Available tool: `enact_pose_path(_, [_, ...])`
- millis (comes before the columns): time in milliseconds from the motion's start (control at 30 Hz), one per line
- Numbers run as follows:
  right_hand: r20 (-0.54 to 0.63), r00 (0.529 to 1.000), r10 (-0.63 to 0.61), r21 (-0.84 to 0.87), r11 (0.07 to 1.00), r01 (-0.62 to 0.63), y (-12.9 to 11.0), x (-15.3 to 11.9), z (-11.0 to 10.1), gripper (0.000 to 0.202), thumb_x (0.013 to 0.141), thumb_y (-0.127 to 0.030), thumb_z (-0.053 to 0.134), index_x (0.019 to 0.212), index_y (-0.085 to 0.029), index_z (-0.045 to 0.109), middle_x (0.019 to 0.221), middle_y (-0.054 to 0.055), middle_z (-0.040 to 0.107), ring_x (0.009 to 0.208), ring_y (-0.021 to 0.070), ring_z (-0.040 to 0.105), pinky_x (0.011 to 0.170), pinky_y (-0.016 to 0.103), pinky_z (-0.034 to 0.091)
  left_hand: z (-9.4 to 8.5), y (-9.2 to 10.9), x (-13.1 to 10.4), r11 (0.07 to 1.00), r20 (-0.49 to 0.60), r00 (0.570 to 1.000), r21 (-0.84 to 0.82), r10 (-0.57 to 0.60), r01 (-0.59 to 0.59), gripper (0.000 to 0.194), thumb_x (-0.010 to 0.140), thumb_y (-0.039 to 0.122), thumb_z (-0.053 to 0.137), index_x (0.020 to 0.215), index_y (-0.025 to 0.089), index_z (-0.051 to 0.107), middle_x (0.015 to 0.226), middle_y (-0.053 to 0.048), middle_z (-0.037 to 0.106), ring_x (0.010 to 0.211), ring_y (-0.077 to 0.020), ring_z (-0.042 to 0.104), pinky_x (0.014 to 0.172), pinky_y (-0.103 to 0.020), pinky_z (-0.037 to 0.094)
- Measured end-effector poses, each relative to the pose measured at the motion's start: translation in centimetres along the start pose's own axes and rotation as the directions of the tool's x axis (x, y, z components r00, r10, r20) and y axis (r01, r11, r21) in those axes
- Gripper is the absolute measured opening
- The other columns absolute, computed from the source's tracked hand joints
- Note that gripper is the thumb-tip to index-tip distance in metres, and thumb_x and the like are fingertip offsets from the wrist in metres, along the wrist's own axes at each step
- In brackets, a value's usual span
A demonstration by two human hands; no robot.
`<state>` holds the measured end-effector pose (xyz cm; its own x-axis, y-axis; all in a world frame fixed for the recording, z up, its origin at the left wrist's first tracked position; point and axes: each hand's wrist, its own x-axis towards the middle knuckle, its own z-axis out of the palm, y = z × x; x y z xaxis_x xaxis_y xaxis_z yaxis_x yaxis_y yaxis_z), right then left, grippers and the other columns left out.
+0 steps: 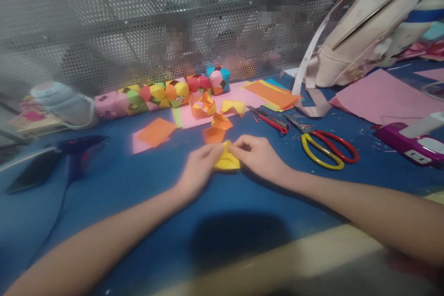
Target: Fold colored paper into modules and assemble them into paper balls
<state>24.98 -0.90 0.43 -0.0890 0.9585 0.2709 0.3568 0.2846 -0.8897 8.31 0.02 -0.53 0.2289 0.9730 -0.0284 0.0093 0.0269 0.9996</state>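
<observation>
Both hands meet at a folded yellow paper (227, 162) just above the blue table (156, 226). My left hand (201, 164) pinches its left side, thumb and fingers closed. From the right, my right hand (258, 155) grips the paper's upper right edge with bent fingers. Just beyond them lie orange folded pieces (214, 134), a yellow folded piece (233, 107) and an orange-yellow assembled paper form (203, 105).
A row of colourful paper balls (152, 95) lines the metal mesh. Orange sheets (157, 132) and a glue gun (74, 148) lie left. Rightward are a red cutter (274, 121), scissors (322, 145), pink paper (388, 97), a purple power strip (405, 143) and a backpack (360, 32).
</observation>
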Motion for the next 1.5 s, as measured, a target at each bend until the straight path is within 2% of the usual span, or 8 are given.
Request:
enact_pose_path(100, [-0.006, 1.000, 0.009, 0.010, 1.000, -0.009, 0.0, 0.0, 0.1, 0.016, 0.080, -0.028, 0.059, 0.069, -0.017, 0.061, 0.068, 0.001, 0.065, 0.064, 0.0131, 0.058, 0.060, 0.024, 0.043, -0.1, 0.0, 0.1, 0.999, -0.010, 1.000, 0.045, 0.018, -0.018, 0.036, 0.077, 0.044, 0.066, 0.093, 0.013, 0.074, 0.084, -0.007, 0.071, 0.078, -0.0190, 0.062, 0.071, -0.028, 0.047])
enact_pose_path(267, [0.048, 0.998, 0.031, -0.015, 0.999, -0.030, 0.1, -0.1, 0.3, 0.019, 0.080, -0.033, 0.057, 0.072, -0.017, 0.059, 0.068, 0.000, 0.063, 0.061, 0.0125, 0.054, 0.057, 0.024, 0.041, -0.3, 0.0, 0.3, 0.996, -0.021, 0.999, 0.082, 0.038, -0.036, 0.038, 0.077, 0.045, 0.065, 0.096, 0.013, 0.074, 0.085, -0.008, 0.071, 0.076, -0.0182, 0.060, 0.069, -0.028, 0.046])
enact_pose_path(700, [0.010, 1.000, 0.012, -0.014, 1.000, -0.012, 0.1, -0.1, 0.5, 0.021, 0.078, -0.030, 0.058, 0.061, -0.018, 0.056, 0.060, -0.001, 0.060, 0.056, 0.0112, 0.051, 0.053, 0.023, 0.038, -0.4, 0.0, 0.2, 0.993, 0.019, 0.999, 0.116, 0.031, -0.033, 0.042, 0.079, 0.050, 0.063, 0.095, 0.013, 0.074, 0.084, -0.006, 0.071, 0.075, -0.0171, 0.059, 0.067, -0.026, 0.044])
enact_pose_path(1100, [0.032, 0.997, 0.071, -0.013, 0.997, -0.070, 0.0, -0.1, 0.4, 0.019, 0.077, -0.028, 0.059, 0.060, -0.017, 0.058, 0.059, -0.001, 0.060, 0.054, 0.0107, 0.050, 0.052, 0.023, 0.036, -1.0, -0.3, 0.3, 0.996, 0.107, 0.994, 0.089, -0.005, -0.004, 0.036, 0.080, 0.044, 0.065, 0.103, 0.019, 0.074, 0.101, -0.007, 0.072, 0.084, -0.0191, 0.061, 0.074, -0.028, 0.045])
enact_pose_path(1267, [0.037, 0.997, 0.067, -0.019, 0.998, -0.066, 0.1, -0.1, 0.4, 0.018, 0.077, -0.025, 0.059, 0.061, -0.016, 0.058, 0.059, -0.001, 0.060, 0.055, 0.0104, 0.050, 0.052, 0.022, 0.036, -1.0, -0.3, 0.5, 0.995, 0.093, 0.996, 0.099, -0.011, 0.002, 0.036, 0.079, 0.045, 0.066, 0.101, 0.017, 0.075, 0.098, -0.008, 0.073, 0.081, -0.0192, 0.061, 0.072, -0.028, 0.045])
enact_pose_path(1500, [0.063, 0.997, 0.036, -0.013, 0.999, -0.035, 0.2, -0.3, 0.4, 0.021, 0.079, -0.027, 0.058, 0.062, -0.016, 0.057, 0.059, -0.001, 0.060, 0.054, 0.0103, 0.049, 0.051, 0.023, 0.036, -1.0, 0.3, 0.3, 0.975, 0.066, 0.997, 0.219, 0.032, -0.046, 0.035, 0.079, 0.045, 0.064, 0.096, 0.017, 0.075, 0.095, -0.006, 0.074, 0.080, -0.0180, 0.061, 0.069, -0.026, 0.044])
